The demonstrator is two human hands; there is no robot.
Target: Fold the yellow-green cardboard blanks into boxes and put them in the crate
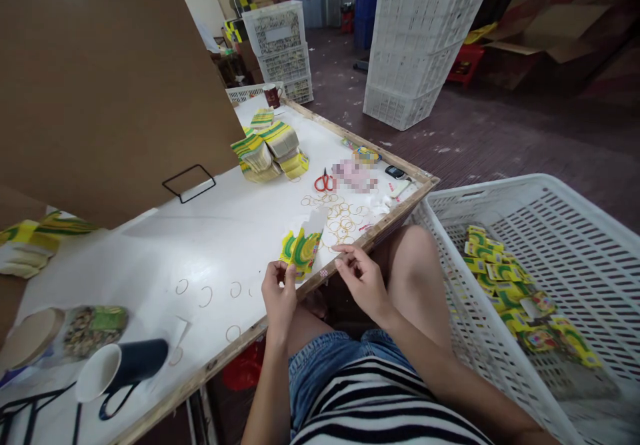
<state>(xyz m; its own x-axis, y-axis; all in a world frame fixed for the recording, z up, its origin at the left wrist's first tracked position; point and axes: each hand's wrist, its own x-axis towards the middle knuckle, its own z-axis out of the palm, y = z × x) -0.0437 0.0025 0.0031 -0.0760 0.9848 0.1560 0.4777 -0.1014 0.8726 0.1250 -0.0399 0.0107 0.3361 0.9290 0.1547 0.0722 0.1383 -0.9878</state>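
Striped shirt point(385, 405) and denim shorts point(313, 365) closest to the lens, at six o'clock in the head view. Just beyond: yellow-green packets point(306, 248) at the near edge of the white bench point(215, 245), pinched at lower left by the left hand point(281, 291). Left grip narrow, holding; can't tell if also resting load on the bench.

Clocking from the packets: left hand between seven and eight, touching; right hand point(363, 281) near four, apart, fingers aimed at about ten. Right grip: small thumb-to-index gap, nothing visible inside; could miss something as thin as a band.

Key relation, as judged: packets at nine from the right fingertips, short gap, free side facing that hand. Long axis roughly seven to one, but fanned edges, so not certain. Left nearer, by contact; right close to the loose rubber bands point(343, 221), spread around two. Reads as left anchoring, right unloaded.

Further out: red-handled scissors point(325, 177) between twelve and one, bundled stacks point(280, 138) between eleven and twelve, dark mug point(143, 361) at eight, on its side. White crate point(575, 251) just past three, on the right hand's side, more packets point(507, 271) lying inside.
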